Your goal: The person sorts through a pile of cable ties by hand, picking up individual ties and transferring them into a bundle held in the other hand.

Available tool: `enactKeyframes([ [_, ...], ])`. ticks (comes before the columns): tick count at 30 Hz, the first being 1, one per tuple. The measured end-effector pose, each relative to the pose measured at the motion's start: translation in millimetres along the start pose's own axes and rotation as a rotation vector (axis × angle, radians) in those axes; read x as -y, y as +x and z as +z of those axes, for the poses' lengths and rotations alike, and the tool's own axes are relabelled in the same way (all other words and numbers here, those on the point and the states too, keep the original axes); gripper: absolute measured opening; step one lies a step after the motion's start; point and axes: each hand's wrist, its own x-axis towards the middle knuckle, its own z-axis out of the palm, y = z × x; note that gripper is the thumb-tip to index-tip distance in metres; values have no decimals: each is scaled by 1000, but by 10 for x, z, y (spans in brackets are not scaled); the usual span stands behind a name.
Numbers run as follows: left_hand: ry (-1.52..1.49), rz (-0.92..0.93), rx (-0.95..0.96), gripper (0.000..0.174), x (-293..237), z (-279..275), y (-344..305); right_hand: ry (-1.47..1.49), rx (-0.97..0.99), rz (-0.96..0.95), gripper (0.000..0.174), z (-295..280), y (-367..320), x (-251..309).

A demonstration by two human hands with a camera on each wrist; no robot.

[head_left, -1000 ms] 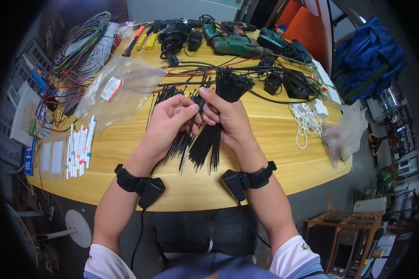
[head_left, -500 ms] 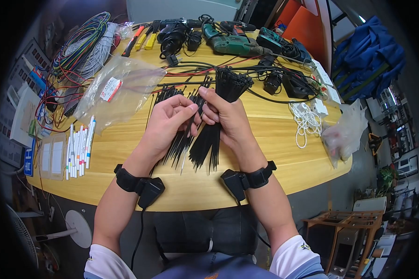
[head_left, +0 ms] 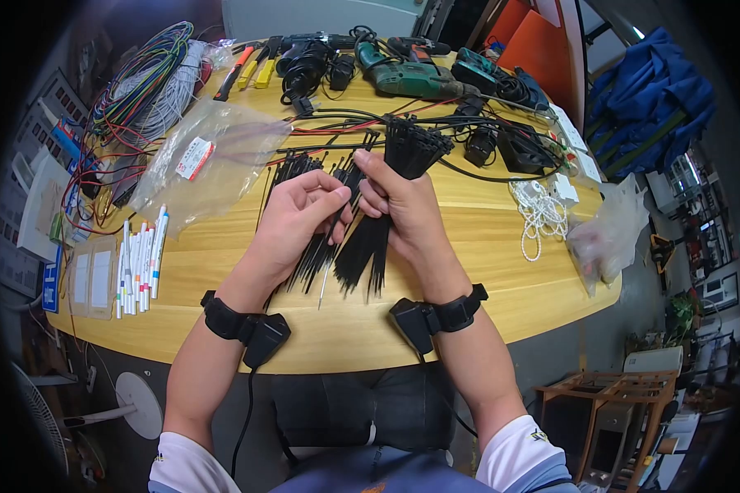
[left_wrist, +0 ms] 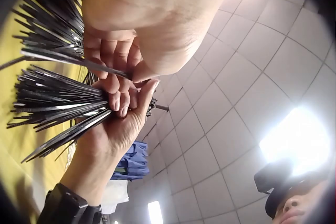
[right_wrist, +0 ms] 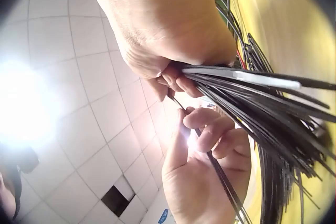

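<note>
Above a glossy, yellow wood-grain table (head_left: 485,300), a person's right hand (head_left: 404,201) is gripping a thick bundle of slim black plastic cable ties (head_left: 366,255), its fingers curling closely around the middle. Small, knobbly heads are crowding together at the top, while the smooth, flat tails are fanning out below. Just beside it, the left hand (head_left: 300,214) is pinching a few thin black ties (right_wrist: 220,174) between thumb and forefinger, its other fingers curling loosely. A looser spread of black ties (left_wrist: 47,22) is lying on the wood beyond that hand. Farther left, a crinkled, see-through plastic bag (head_left: 230,168) is sprawling near slender white markers (head_left: 144,263). On the right, a white beaded cord (head_left: 538,222) is lying in a tangle.
</note>
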Motion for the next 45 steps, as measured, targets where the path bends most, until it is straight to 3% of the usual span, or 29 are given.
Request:
enactKeyframes([
  [7, 22, -2, 19, 13, -17, 14, -11, 90, -128, -100, 16, -29, 24, 23],
  [8, 23, -3, 27, 13, -17, 9, -12, 68, -155, -97, 23, -12, 27, 52],
  [18, 33, 44, 45, 11, -26, 53, -19, 19, -50, 1, 28, 43, 3, -77],
  [23, 121, 1, 146, 13, -22, 29, -22, 173, -49, 32, 34, -46, 49, -73],
  [26, 53, -21, 62, 16, 15, 61, -16, 244, -27, 6, 37, -77, 56, -16],
  [28, 190, -20, -38, 18, -16, 55, -22, 271, -36, -21, 38, -81, 67, 35],
  [31, 325, -81, -187, 26, 15, 8, 8, 240, -262, -89, 40, 14, 63, 91],
  [34, 495, -152, -257, 38, 27, -15, 1, 326, -125, -51, 41, -138, 81, 85],
  [40, 858, -152, -218, 29, 14, 19, -39, 360, -23, -39, 39, -157, 84, 84],
  [45, 839, -166, -237, 18, 19, 21, -37, 350, -31, -21, 36, -158, 87, 81],
])
